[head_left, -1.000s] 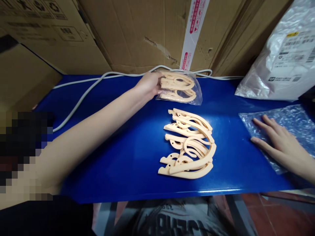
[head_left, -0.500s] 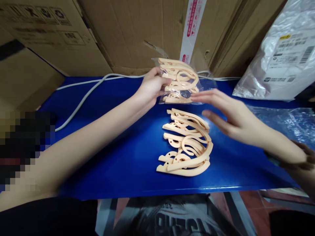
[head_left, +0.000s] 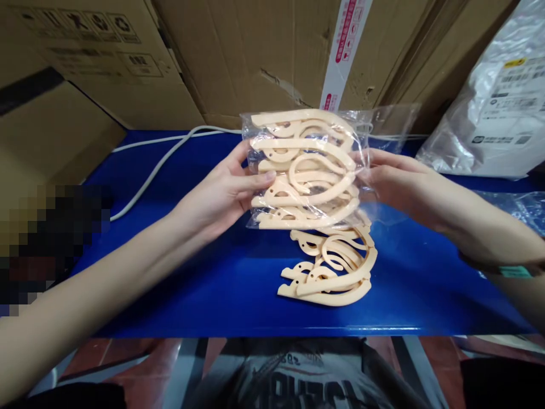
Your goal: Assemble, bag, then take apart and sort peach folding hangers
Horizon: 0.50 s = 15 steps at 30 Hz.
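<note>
A clear plastic bag of cream folding hangers (head_left: 306, 146) is held up above the blue table (head_left: 200, 284). My left hand (head_left: 227, 190) grips its left side, thumb in front and fingers behind. At the bag's right end, my right hand (head_left: 402, 179) holds the plastic, its fingertips partly hidden by the film and the hangers. Below the bag lies a loose pile of cream folding hangers (head_left: 340, 275), its upper part covered by the bag.
Large cardboard boxes (head_left: 230, 62) stand along the back. A white cable (head_left: 149, 176) runs across the table's rear left. At the right are a white labelled plastic parcel (head_left: 481, 125) and clear plastic film (head_left: 517, 207). A dark printed bag (head_left: 306, 375) shows below the table edge.
The bag of folding hangers has come nearer and lower, now overlapping the pile and facing me more squarely. My right hand has moved up from below the bag to its right end.
</note>
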Motion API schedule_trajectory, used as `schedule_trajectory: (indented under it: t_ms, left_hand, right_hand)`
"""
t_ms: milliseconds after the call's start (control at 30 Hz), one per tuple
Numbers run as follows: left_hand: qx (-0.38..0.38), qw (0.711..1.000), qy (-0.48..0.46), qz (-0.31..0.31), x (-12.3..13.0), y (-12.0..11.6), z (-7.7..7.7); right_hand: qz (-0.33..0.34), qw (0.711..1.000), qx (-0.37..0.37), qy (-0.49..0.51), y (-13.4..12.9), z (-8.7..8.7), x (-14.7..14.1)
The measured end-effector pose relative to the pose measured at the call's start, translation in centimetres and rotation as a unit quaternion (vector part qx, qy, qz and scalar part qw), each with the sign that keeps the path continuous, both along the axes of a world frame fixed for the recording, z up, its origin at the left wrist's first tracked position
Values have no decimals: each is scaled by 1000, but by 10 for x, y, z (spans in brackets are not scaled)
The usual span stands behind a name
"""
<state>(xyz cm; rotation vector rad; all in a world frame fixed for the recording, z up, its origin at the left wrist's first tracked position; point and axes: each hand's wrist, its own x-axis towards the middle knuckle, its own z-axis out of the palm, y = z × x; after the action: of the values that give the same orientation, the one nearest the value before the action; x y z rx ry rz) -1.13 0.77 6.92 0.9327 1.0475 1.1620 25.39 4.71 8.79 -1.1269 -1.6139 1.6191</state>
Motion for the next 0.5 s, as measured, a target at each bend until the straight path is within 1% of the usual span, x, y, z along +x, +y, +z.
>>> schedule_trajectory:
  t_ms: [100,167,267,333,433,500]
  left_hand:
    - [-5,1000,-7,-28,-5,-1,-6]
    - [-9,999,-5,-45,-6,-2,-9]
    - [-11,998,-5,-57,-4,-4,-10]
    - [-9,998,-5,-60,-3,-5,-7]
    - [8,999,6,-51,-4,-8,-3]
    - [26,999,18,-40,-5,-10,-2]
  right_hand:
    - [-5,998,-66,23,-7,1,-1]
    - [5,997,-79,18,-12,2,-3]
    - [7,999,-45,15,-19,-1,-8]
    - [-13,1000,-10,23,-22,-4,-12]
    - [-39,999,29,12,-25,-5,-16]
    - [-42,998,48,2,-26,-4,-18]
